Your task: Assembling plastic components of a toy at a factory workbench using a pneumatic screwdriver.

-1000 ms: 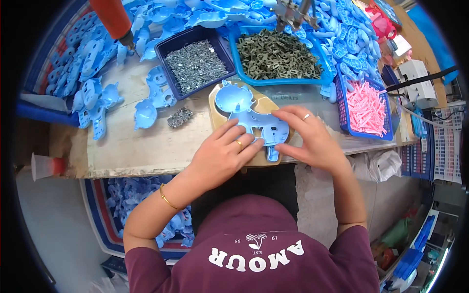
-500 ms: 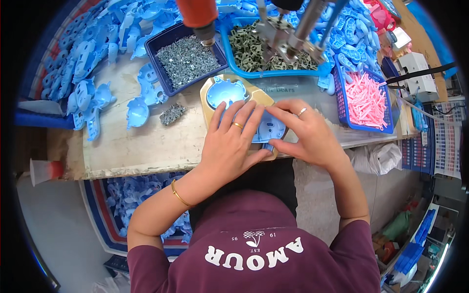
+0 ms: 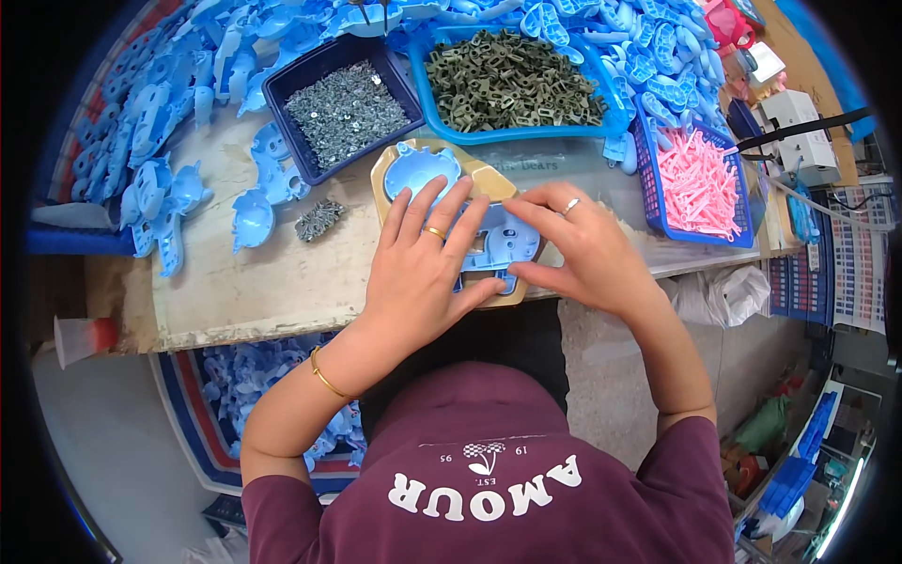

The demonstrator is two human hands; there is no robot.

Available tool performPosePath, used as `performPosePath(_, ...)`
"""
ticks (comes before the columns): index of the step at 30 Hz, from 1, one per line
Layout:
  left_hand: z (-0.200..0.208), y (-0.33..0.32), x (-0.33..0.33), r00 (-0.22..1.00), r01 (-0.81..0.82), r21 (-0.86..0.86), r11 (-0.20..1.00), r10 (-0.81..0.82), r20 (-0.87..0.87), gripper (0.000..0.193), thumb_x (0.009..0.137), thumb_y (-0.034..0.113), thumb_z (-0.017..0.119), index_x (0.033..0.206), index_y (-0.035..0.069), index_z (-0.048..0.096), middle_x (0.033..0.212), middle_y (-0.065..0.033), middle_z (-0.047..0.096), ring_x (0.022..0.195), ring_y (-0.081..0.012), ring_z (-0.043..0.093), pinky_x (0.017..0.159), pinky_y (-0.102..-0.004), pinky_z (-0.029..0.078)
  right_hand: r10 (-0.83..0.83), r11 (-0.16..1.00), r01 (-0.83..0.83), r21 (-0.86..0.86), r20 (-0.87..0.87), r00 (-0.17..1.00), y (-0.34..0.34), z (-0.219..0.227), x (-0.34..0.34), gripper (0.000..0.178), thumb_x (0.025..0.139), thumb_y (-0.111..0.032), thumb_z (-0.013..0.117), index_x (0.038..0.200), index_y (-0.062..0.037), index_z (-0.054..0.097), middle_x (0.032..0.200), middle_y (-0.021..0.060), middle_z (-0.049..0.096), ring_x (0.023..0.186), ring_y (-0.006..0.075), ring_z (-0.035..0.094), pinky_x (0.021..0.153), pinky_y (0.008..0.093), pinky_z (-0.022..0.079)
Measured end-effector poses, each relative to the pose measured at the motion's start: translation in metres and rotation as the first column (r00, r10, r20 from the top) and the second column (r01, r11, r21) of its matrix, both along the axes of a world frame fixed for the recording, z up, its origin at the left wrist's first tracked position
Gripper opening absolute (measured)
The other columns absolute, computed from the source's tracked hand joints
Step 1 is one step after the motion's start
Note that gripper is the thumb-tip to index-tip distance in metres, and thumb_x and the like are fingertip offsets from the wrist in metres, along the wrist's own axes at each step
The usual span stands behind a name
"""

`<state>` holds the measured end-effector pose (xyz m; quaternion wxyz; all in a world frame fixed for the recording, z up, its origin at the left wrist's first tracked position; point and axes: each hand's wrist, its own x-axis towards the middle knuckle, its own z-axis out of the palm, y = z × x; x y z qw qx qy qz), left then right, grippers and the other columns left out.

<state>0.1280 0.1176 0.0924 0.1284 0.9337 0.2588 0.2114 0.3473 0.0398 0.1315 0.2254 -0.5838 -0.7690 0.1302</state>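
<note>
A light-blue plastic shell (image 3: 512,242) lies in a tan fixture (image 3: 487,179) at the table's near edge. Its round end (image 3: 423,173) shows beyond my fingers. My left hand (image 3: 413,252) rests over the shell's middle, fingers stretched out and slightly spread, thumb near the fixture's front edge. From the right, my right hand (image 3: 587,246) grips the shell's right end, index finger on the far side and thumb on the near side. The part of the shell under my left palm is hidden.
Behind the fixture stand a dark blue tray (image 3: 310,173) of small metal screws and a blue tub (image 3: 507,133) of dark olive clips. A basket (image 3: 655,211) of pink plastic pieces is at right. Blue shells (image 3: 164,202) pile at left. A screw cluster (image 3: 319,220) lies nearby.
The orange-and-metal tool above the trays has mostly gone out at the top. My left hand has drawn slightly left, uncovering more of the shell; my right hand keeps its grip.
</note>
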Motion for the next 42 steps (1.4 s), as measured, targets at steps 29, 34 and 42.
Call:
performPosePath(29,-0.003,-0.004,0.0,0.983,0.053,0.058,0.997,-0.041,-0.181,0.093,0.084,0.06,0.068,0.151,0.002,0.04,0.159,-0.021,0.035,0.148,-0.0393,0.029,0.121,-0.054,0.022,-0.311,0.927,0.229,0.298,0.264,0.913,0.121,-0.017,0.087,0.019,0.088,-0.003,0.066,0.105,-0.0103,0.073,0.101,0.0085,0.068,0.091,0.0323,0.066,0.079,0.0391,0.054)
performPosePath(34,-0.001,-0.002,-0.003,0.982,0.065,0.067,0.996,-0.052,-0.182,0.093,0.084,0.06,0.068,0.151,0.002,0.04,0.159,-0.0208,0.035,0.148,-0.0389,0.03,0.12,-0.054,0.024,-0.212,0.953,0.109,0.282,0.366,0.906,0.135,-0.013,0.095,0.02,0.088,-0.003,0.066,0.106,-0.0098,0.072,0.1,0.009,0.069,0.087,0.0302,0.068,0.077,0.0381,0.054)
performPosePath(42,0.019,0.023,0.0,0.992,0.109,-0.016,0.994,-0.108,0.062,0.065,0.092,0.044,0.068,0.139,0.002,0.052,0.139,-0.0214,0.056,0.133,-0.0375,0.05,0.112,-0.05,0.037,-0.222,0.966,0.128,-0.225,-0.471,0.854,0.124,0.027,0.091,0.021,0.097,-0.014,0.068,0.112,0.0012,0.068,0.098,0.0022,0.07,0.09,0.0099,0.066,0.081,0.0264,0.055)
